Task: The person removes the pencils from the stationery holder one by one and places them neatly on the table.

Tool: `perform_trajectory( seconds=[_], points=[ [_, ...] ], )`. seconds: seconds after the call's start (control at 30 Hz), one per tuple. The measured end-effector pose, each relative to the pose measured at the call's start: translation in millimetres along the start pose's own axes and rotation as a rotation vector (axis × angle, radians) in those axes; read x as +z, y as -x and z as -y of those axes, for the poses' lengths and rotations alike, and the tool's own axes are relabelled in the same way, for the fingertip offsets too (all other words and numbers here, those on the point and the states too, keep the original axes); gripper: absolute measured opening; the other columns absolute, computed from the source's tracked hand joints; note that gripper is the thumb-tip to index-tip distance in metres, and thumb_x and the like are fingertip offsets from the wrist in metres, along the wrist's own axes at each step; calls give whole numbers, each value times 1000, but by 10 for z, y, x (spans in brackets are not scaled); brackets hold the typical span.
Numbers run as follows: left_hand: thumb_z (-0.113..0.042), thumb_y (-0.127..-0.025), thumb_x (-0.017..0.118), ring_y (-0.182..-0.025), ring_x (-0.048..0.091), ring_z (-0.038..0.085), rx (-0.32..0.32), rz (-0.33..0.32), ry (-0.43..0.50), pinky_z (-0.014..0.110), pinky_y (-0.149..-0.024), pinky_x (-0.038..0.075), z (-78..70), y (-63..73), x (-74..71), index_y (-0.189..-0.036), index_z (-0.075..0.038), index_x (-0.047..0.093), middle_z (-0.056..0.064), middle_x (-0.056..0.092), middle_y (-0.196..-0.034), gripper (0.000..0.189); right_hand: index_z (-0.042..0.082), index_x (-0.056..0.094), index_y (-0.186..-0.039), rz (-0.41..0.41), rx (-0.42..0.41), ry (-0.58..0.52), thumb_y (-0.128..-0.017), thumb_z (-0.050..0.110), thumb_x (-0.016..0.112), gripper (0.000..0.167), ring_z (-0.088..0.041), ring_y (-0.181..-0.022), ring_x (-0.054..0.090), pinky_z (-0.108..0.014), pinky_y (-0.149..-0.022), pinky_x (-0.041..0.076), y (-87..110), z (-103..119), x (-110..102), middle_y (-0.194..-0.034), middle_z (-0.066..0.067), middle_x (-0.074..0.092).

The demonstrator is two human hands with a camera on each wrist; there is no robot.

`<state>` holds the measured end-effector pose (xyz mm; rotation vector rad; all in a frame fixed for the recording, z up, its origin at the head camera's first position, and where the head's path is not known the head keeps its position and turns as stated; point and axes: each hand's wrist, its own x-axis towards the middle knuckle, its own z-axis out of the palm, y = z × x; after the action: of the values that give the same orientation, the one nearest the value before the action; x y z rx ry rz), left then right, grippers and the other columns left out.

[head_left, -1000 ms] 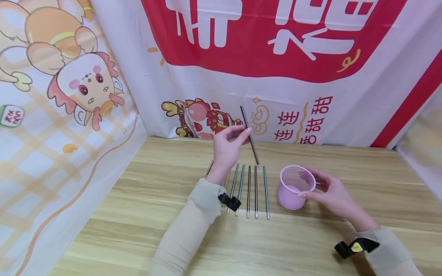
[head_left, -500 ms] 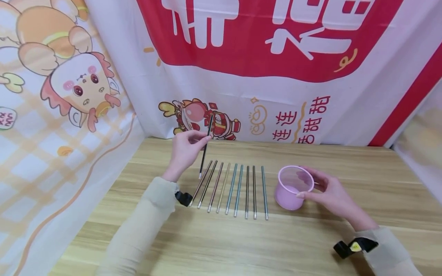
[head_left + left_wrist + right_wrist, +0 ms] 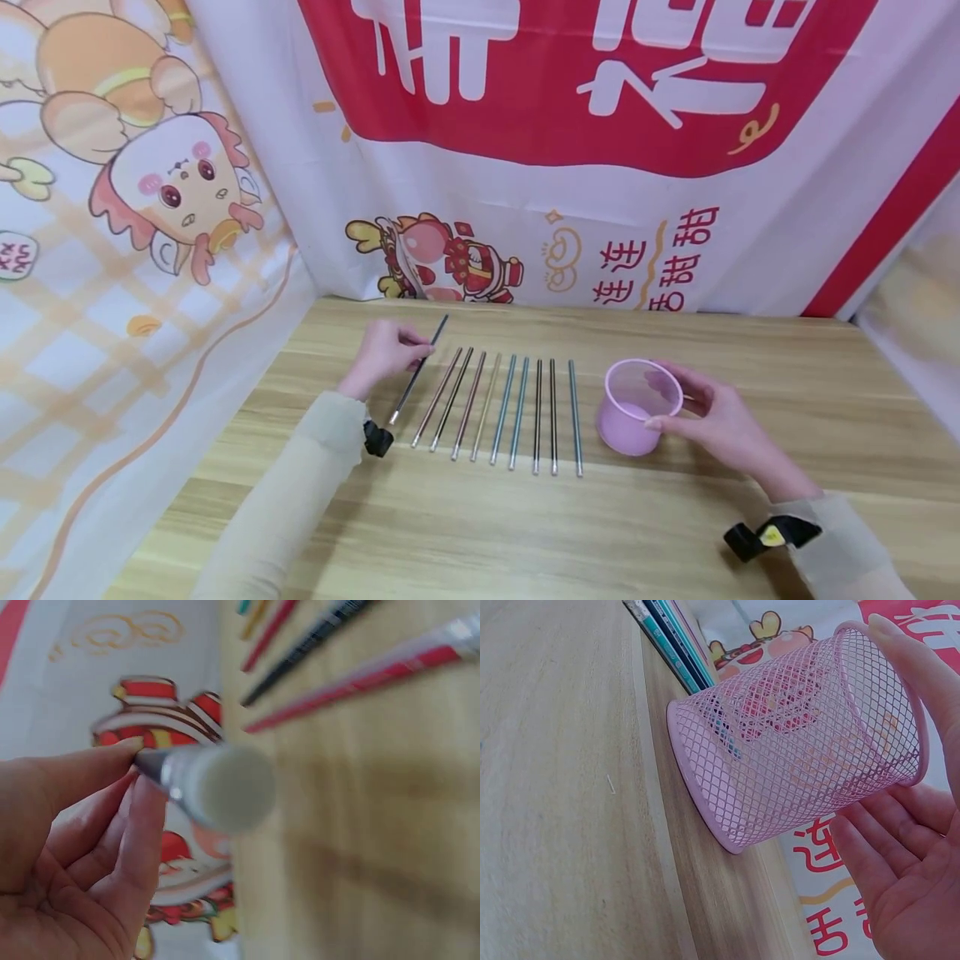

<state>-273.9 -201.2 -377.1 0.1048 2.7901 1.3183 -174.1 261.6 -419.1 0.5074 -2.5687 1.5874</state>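
Between thumb and fingers, my left hand [image 3: 382, 354] pinches a dark pencil [image 3: 411, 383] at the left end of a row of pencils [image 3: 575, 417]. It slants, with its eraser end towards me; whether it touches the table I cannot tell. In the left wrist view that pale eraser [image 3: 236, 787] faces the camera, blurred. The row holds several red, black, yellow and blue-green pencils lying apart, roughly side by side. At the row's right, my right hand [image 3: 720, 421] holds an upright pink mesh pen holder [image 3: 630, 433] near its rim, thumb and fingers on its wall. No pencil shows inside it.
Everything lies on a wood-grain table [image 3: 525, 533]. A printed white and red cloth [image 3: 465, 192] hangs along the back edge, and another patterned cloth [image 3: 247, 333] borders the left side.
My left hand has carried the dark pencil leftwards past the row, then lowered it towards the table beside the leftmost pencil. My right hand and the pen holder have stayed in place.
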Motion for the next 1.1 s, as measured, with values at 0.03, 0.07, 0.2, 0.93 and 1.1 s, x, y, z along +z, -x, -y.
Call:
perform_trajectory(
  seconds=[0.03,0.07,0.2,0.93,1.1],
  points=[
    [-10,-92,77,-75,71,23,-23,11,-5,41,-75,63,38,-1,8,-102,-1,77,12,74,-91,13,0,49,-148,0,-5,-2,-83,10,87,76,-2,-119,57,-12,-96,46,-7,0,-3,-141,-23,56],
    [-9,-92,77,-75,71,22,-50,21,-7,39,-74,63,81,-3,21,-102,-1,77,12,74,-91,13,-1,48,-148,1,-9,-6,-83,10,87,76,-2,-119,58,-12,-96,46,-13,-1,-5,-141,-23,56],
    [-8,-92,77,-72,71,19,-134,55,16,32,-70,63,228,-25,74,-103,-1,76,12,74,-92,13,-2,48,-148,4,-12,-19,-83,8,87,76,-2,-118,58,-13,-96,47,-17,1,-13,-140,-24,56],
    [-7,-86,82,-65,70,19,-250,72,77,30,-63,63,382,-69,211,-102,0,73,15,71,-91,20,4,41,-154,29,31,29,-86,17,85,82,-31,-129,53,-11,-97,44,-3,35,-20,-149,-21,49],
    [-8,-85,84,-67,71,20,-248,70,81,30,-63,63,386,-46,219,-102,0,73,14,72,-91,22,4,33,-158,34,34,13,-91,14,80,83,-40,-135,46,-10,-99,42,18,26,-16,-157,-22,39]
  ],
)
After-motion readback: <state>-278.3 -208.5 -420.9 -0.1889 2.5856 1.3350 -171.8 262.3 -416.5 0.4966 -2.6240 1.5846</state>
